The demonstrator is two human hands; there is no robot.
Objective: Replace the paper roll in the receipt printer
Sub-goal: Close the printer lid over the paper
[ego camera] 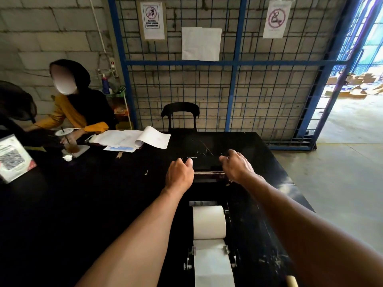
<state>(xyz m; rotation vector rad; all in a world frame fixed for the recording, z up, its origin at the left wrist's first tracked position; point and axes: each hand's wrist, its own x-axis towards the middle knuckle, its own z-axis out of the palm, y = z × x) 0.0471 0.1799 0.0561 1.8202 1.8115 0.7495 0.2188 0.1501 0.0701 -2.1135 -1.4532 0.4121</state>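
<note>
1. A black table (103, 193) is carrying everything here.
2. A black printer (207, 162) is sitting right of the middle of the top.
3. A white paper roll (209, 222) is sitting nearer the camera, in line with the printer, its loose strip trailing toward the lower edge; what is bearing it is too dark to tell.
4. An open notebook (132, 139) is lying over loose sheets near the far edge.
5. An iced drink (71, 147) with a straw is standing on a white square (84, 150), a crumpled white scrap (68, 158) lying just beside it.
6. A QR-code sign (14, 158) is standing tilted at the left.
7. A small pale chip (146, 172) is lying alone between notebook and printer.
</note>
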